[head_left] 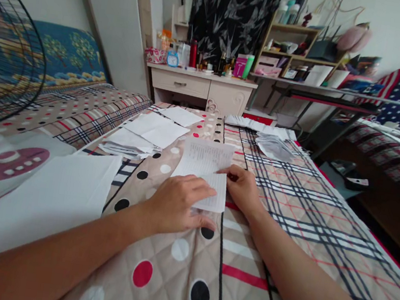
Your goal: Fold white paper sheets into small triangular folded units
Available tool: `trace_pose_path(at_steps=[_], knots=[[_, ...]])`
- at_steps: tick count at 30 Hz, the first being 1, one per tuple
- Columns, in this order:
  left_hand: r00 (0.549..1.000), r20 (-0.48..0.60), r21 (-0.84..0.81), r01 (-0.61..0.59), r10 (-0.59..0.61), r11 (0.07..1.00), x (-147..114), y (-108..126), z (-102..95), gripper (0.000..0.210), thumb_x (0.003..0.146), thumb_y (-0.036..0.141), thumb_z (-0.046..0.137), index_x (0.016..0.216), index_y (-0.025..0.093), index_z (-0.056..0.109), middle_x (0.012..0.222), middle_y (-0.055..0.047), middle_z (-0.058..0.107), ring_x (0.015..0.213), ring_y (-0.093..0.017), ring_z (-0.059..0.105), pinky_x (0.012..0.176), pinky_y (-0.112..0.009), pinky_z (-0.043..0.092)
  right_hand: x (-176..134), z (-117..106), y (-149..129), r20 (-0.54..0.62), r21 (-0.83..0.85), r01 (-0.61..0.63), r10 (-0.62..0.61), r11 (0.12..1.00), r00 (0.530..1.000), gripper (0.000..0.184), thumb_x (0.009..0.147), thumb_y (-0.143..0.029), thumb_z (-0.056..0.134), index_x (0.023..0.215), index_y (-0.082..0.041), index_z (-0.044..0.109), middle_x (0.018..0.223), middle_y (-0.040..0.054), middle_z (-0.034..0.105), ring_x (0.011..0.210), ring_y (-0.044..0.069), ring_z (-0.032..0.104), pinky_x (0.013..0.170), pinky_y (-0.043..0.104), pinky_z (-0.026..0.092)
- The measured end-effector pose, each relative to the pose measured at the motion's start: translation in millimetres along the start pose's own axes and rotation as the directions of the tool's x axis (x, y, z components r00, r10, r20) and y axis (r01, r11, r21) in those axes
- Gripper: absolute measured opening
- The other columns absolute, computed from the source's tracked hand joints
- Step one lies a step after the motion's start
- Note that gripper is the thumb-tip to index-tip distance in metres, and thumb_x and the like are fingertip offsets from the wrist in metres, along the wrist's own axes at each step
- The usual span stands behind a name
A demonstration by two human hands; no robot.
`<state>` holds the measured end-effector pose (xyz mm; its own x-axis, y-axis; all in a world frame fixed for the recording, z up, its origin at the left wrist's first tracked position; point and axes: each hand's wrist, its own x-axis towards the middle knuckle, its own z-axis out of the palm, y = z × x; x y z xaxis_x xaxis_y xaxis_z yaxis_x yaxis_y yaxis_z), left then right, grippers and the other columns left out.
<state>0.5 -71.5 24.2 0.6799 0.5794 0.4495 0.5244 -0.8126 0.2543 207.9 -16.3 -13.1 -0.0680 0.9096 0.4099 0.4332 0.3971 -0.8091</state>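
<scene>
A printed sheet of paper (208, 155) lies on the bedspread in front of me, its near part folded over so a crease runs across it. My left hand (182, 199) rests on the folded part from the left, its fingers stretched out and the thumb apart. At the sheet's right edge, by the crease, my right hand (242, 185) pinches the paper between thumb and curled fingers. Part of the near flap is hidden under my left fingers.
White paper stacks (150, 133) lie to the left, and larger white sheets (66, 201) sit nearer me. Folded papers (275, 146) are at the far right of the patterned bedspread (169, 260). A fan (8, 53) stands at left; a white dresser (190, 85) is beyond the bed.
</scene>
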Motion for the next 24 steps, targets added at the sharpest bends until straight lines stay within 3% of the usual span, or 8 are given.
trace_pose_path(at_steps=[2,4,7,11,14,17,20,24], knots=[[0.997,-0.058,-0.067,0.041,-0.045,0.997,-3,-11,0.5,0.053,0.081,0.055,0.064,0.119,0.018,0.064,0.115,-0.010,0.068,0.105,-0.026,0.064,0.091,-0.041,0.052,1,-2,2,-0.016,0.191,-0.155,0.161,0.969,0.987,0.010,0.069,-0.020,0.065,0.075,-0.019,0.073,0.075,0.0033,0.073,0.070,0.019,0.066,0.069,0.031,0.052],[0.974,-0.161,-0.153,0.132,-0.157,0.979,-5,-24,1.6,0.034,0.092,0.034,0.054,0.121,0.020,0.064,0.120,-0.009,0.067,0.112,-0.023,0.062,0.099,-0.039,0.049,2,-3,4,-0.010,0.343,-0.247,0.267,0.906,0.964,0.010,0.067,-0.026,0.070,0.073,-0.019,0.071,0.074,0.0027,0.073,0.068,0.019,0.066,0.067,0.031,0.053],[0.879,-0.288,-0.310,0.290,-0.380,0.905,-7,-45,4.6,0.044,0.086,0.005,0.040,0.119,0.019,0.066,0.124,-0.006,0.067,0.119,-0.018,0.059,0.108,-0.038,0.043,3,-6,6,0.023,0.417,-0.315,0.337,0.852,0.941,0.017,0.062,-0.033,0.077,0.068,-0.019,0.069,0.071,0.0026,0.073,0.064,0.017,0.065,0.065,0.031,0.053],[0.796,-0.224,-0.478,0.413,-0.562,0.775,-8,-69,9.8,0.053,0.076,0.003,0.048,0.124,0.019,0.064,0.125,-0.007,0.067,0.117,-0.021,0.060,0.105,-0.041,0.046,5,-11,8,0.106,0.403,-0.332,0.317,0.853,0.942,0.019,0.064,-0.034,0.076,0.073,-0.018,0.071,0.077,0.0040,0.074,0.071,0.018,0.066,0.073,0.033,0.054],[0.814,-0.173,-0.525,0.400,-0.554,0.751,-8,-76,12.6,0.042,0.078,0.015,0.060,0.119,0.019,0.067,0.124,-0.010,0.067,0.113,-0.024,0.062,0.097,-0.042,0.051,5,-13,11,0.075,0.280,-0.248,0.236,0.928,0.969,0.015,0.065,-0.027,0.073,0.078,-0.019,0.073,0.085,0.0052,0.073,0.079,0.020,0.067,0.080,0.038,0.053],[0.872,-0.149,-0.454,0.358,-0.466,0.816,-7,-76,15.1,0.032,0.079,0.012,0.057,0.105,0.020,0.075,0.118,-0.009,0.069,0.112,-0.023,0.062,0.103,-0.044,0.047,5,-14,14,-0.020,0.032,-0.017,0.018,0.999,1.000,0.024,0.063,-0.019,0.075,0.086,-0.022,0.076,0.110,0.0087,0.065,0.101,0.026,0.063,0.092,0.043,0.049],[0.908,-0.101,-0.360,0.348,-0.407,0.865,-8,-76,17.5,0.047,0.076,0.001,0.044,0.103,0.022,0.076,0.118,-0.006,0.070,0.117,-0.021,0.061,0.110,-0.046,0.041,4,-17,17,-0.054,-0.091,0.084,-0.089,0.992,0.995,0.028,0.068,-0.021,0.076,0.096,-0.027,0.076,0.136,0.0101,0.048,0.121,0.030,0.053,0.097,0.047,0.047],[0.920,-0.062,-0.289,0.355,-0.387,0.889,-8,-77,18.3,0.054,0.073,-0.003,0.039,0.107,0.021,0.074,0.121,-0.006,0.069,0.119,-0.021,0.060,0.111,-0.046,0.040,6,-25,19,-0.033,-0.204,0.208,-0.219,0.956,0.975,0.030,0.070,-0.033,0.078,0.100,-0.030,0.076,0.150,0.0071,0.038,0.133,0.034,0.041,0.104,0.052,0.039]])
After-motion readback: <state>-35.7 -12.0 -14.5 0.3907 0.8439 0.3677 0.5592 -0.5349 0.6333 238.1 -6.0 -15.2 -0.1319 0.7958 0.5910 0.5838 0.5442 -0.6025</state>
